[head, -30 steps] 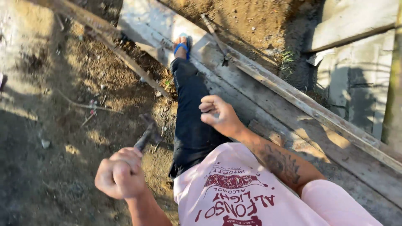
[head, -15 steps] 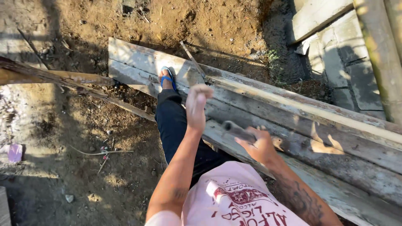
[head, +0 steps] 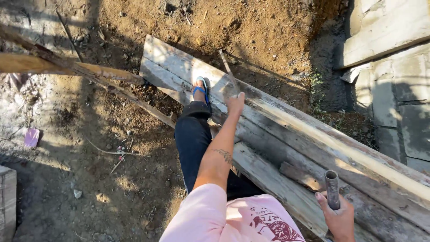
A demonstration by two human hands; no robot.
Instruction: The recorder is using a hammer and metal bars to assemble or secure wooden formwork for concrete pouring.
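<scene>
My left hand [head: 235, 105] reaches forward onto the weathered planks [head: 286, 134] and closes around the lower end of a thin rusty rod [head: 226, 67] that sticks up from the wood. My right hand [head: 337, 218], low at the right, grips a grey metal tube handle [head: 332, 188] held upright; its top end is open and no tool head shows. My foot in a blue sandal [head: 201, 88] stands on the plank just left of my left hand, with my dark trouser leg [head: 192, 143] below it.
A pale new batten [head: 340, 148] lies along the planks. Rough timber poles [head: 76, 69] cross the dirt at the left. Concrete blocks [head: 394, 71] stand at the right, a block corner [head: 6, 201] at the lower left. Loose dirt with stones and twigs surrounds the planks.
The handled tool has passed from my left hand to my right. My left arm has stretched forward to the rod. The view has swung left, and my right hand has dropped low.
</scene>
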